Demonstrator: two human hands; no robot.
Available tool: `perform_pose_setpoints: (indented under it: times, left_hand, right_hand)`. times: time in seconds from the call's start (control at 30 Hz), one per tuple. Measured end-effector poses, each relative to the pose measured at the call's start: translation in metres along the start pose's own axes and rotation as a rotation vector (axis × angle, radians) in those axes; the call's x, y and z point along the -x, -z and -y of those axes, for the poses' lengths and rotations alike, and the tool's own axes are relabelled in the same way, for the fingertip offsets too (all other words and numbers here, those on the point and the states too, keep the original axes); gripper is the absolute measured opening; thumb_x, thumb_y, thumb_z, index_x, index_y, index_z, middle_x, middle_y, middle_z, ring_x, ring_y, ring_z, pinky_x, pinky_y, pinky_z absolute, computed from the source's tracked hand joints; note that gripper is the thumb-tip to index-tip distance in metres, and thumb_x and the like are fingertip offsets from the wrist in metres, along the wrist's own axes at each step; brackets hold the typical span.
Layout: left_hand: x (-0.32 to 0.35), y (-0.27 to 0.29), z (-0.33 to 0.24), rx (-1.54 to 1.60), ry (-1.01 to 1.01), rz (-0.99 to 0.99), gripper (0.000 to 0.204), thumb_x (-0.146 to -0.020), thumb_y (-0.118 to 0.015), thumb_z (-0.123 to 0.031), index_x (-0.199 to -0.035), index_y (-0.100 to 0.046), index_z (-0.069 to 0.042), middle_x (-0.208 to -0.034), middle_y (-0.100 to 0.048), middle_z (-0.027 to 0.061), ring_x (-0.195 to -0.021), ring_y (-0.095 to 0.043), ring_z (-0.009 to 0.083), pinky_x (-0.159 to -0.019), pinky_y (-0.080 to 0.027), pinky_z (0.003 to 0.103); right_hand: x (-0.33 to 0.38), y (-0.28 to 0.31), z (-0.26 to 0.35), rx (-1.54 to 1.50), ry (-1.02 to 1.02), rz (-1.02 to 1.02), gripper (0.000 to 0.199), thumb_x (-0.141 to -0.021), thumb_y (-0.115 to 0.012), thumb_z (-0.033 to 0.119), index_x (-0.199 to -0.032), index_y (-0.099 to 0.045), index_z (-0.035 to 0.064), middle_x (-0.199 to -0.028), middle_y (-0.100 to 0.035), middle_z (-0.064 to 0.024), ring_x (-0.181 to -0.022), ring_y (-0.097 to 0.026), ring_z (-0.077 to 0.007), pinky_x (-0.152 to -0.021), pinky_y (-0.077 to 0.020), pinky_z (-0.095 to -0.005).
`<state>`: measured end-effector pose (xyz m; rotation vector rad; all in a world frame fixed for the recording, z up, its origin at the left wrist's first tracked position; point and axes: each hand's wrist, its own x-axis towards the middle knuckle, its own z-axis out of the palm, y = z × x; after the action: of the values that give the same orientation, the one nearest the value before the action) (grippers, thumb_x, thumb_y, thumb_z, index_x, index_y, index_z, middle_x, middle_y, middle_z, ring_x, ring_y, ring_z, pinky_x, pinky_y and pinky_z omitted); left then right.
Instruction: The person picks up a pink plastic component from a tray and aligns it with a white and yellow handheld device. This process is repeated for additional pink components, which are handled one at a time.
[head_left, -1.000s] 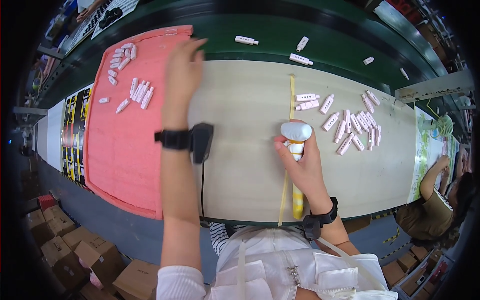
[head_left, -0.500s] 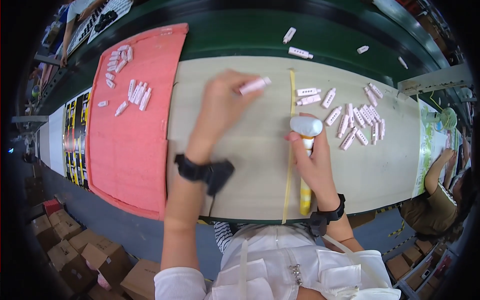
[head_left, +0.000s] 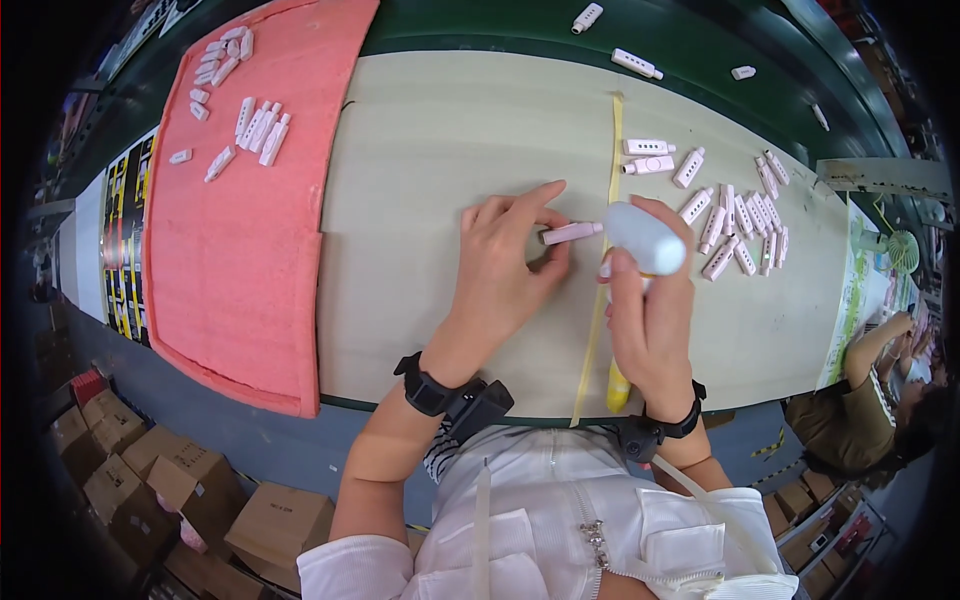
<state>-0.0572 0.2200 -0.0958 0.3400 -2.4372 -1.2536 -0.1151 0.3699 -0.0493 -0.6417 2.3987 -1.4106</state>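
Observation:
My left hand (head_left: 505, 262) is closed around a small pale pink stick-shaped piece (head_left: 572, 233), holding it by its left end between fingers and thumb. The narrow tip of that piece points right, at or close to the white head beside it. My right hand (head_left: 650, 335) grips a tool with a bulky, rounded white head (head_left: 645, 238) and a yellow part just beneath it. Lower down, a yellow end (head_left: 618, 388) shows below the right hand; whether it belongs to the same tool is hidden. Several similar pink pieces (head_left: 740, 215) lie right of my right hand.
A pink padded mat (head_left: 240, 270) at the left carries more pink pieces (head_left: 262, 132). Yellow tape (head_left: 590, 362) runs across the beige work surface (head_left: 420, 130). Single pieces lie on the green belt (head_left: 480, 25) beyond. Cardboard boxes (head_left: 280, 525) stand lower left; another person (head_left: 850, 410) sits right.
My left hand has come nearer and to the right with the pink piece, to beside the white head. The right hand has tilted the tool. The whole view has shifted somewhat.

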Motion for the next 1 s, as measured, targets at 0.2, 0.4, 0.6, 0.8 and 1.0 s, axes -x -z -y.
perform_pose_setpoints:
  times: [0.2,0.4,0.6,0.8,1.0]
  left_hand:
    - [0.000,-0.001,0.004,-0.019,-0.095,-0.035,0.059,-0.074,-0.078,0.000,-0.130,-0.063,-0.010,-0.097,-0.073,0.0013,-0.097,-0.065,0.0228,-0.092,-0.045,0.039]
    - [-0.003,0.006,-0.008,0.328,0.081,0.075,0.053,-0.079,-0.078,0.004,-0.129,-0.064,-0.006,-0.100,-0.071,0.0060,-0.095,-0.069,0.0188,-0.086,-0.056,0.034]
    - [-0.004,0.009,-0.007,0.790,0.309,0.115,0.040,-0.087,-0.076,0.003,-0.125,-0.065,-0.002,-0.104,-0.069,0.0056,-0.098,-0.069,0.0115,-0.086,-0.059,0.026]
    - [-0.004,0.004,-0.011,0.820,0.316,0.085,0.036,-0.090,-0.076,0.001,-0.124,-0.065,-0.001,-0.104,-0.069,0.0046,-0.099,-0.068,0.0094,-0.086,-0.059,0.026]
    - [-0.001,0.004,-0.011,0.538,0.145,0.091,0.031,-0.085,-0.077,0.002,-0.115,-0.069,-0.004,-0.105,-0.069,0.0065,-0.096,-0.070,0.0157,-0.082,-0.060,0.027]
  right_hand:
    - [-0.004,-0.003,0.003,-0.123,-0.238,0.115,0.039,-0.105,-0.054,0.019,-0.139,-0.046,0.0029,-0.090,-0.065,-0.0058,-0.059,-0.056,-0.0075,-0.050,-0.0433,-0.0234]
    - [-0.009,0.004,-0.007,-0.339,-0.273,-0.064,0.043,-0.103,-0.061,0.018,-0.141,-0.046,0.0032,-0.100,-0.066,-0.0050,-0.058,-0.055,-0.0060,-0.049,-0.0419,-0.0205]
    - [-0.009,0.004,-0.004,-0.454,-0.233,-0.051,0.049,-0.100,-0.067,0.014,-0.141,-0.045,0.0024,-0.101,-0.066,-0.0049,-0.058,-0.055,-0.0053,-0.048,-0.0416,-0.0203]
    - [-0.008,0.002,-0.008,-0.435,-0.189,-0.063,0.051,-0.100,-0.068,0.015,-0.142,-0.044,0.0022,-0.101,-0.066,-0.0049,-0.059,-0.054,-0.0050,-0.049,-0.0416,-0.0202]
    - [-0.007,-0.001,-0.024,-0.295,-0.115,-0.061,0.045,-0.102,-0.066,0.019,-0.139,-0.047,0.0034,-0.097,-0.066,-0.0040,-0.061,-0.053,-0.0043,-0.048,-0.0406,-0.0198]
